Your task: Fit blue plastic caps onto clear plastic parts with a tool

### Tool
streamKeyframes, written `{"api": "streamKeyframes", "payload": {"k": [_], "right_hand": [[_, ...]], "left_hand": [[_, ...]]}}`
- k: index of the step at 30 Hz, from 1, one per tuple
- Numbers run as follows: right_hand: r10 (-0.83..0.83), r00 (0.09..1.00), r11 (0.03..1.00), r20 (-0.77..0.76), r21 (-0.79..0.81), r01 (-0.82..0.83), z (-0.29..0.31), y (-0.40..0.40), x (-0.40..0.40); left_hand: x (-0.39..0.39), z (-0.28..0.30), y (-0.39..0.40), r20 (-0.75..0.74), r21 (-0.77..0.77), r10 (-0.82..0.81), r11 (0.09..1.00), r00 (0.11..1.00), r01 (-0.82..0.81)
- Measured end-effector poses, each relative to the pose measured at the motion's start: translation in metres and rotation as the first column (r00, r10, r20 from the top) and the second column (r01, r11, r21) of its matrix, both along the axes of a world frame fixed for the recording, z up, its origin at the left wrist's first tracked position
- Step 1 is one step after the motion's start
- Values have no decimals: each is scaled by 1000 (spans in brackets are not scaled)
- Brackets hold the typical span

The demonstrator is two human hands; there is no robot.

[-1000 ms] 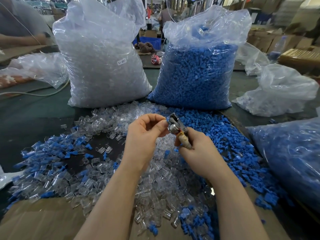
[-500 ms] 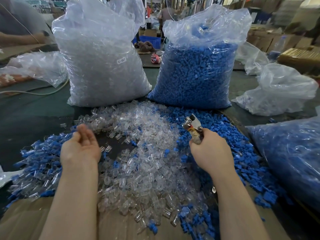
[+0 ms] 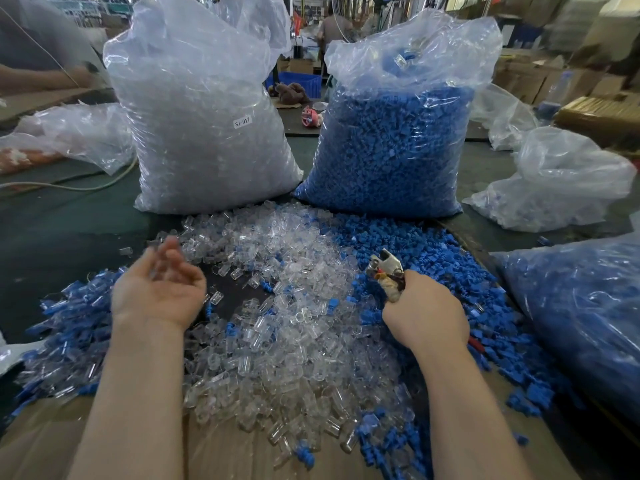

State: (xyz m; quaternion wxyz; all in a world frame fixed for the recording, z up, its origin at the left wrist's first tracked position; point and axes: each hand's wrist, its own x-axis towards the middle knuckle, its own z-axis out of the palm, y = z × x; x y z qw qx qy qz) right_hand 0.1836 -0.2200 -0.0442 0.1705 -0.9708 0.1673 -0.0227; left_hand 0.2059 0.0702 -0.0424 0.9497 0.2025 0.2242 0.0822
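Two hands: right hand (image 3: 424,315) grips tool (image 3: 387,271); left hand (image 3: 159,289) blurred, seemingly empty.

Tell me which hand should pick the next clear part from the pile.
Left, probably. The left hand is open and holds nothing, hovering by the clear parts. The right hand is gripping the tool over the blue caps.
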Motion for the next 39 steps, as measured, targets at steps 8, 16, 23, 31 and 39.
{"api": "streamKeyframes", "payload": {"k": [8,16,23,31,39], "right_hand": [[0,998,999,-55,-46,-2,1,0,-1],[-13,1000,1000,-27,1,13,2,0,0],[-29,994,994,101,110,17,1,0,3],[-5,934,803,357,558,-209,4,3,3],[34,869,643,494,655,-397,8,8,-2]], "left_hand": [[-8,10,-66,-333,937,-188,42,924,346],[-8,6,-79,-457,858,-123,-323,881,400],[-10,11,-76,-293,956,-237,-72,926,284],[-12,20,-90,-169,923,-458,238,873,304],[-14,21,-112,-96,910,-387,340,917,238]]}}
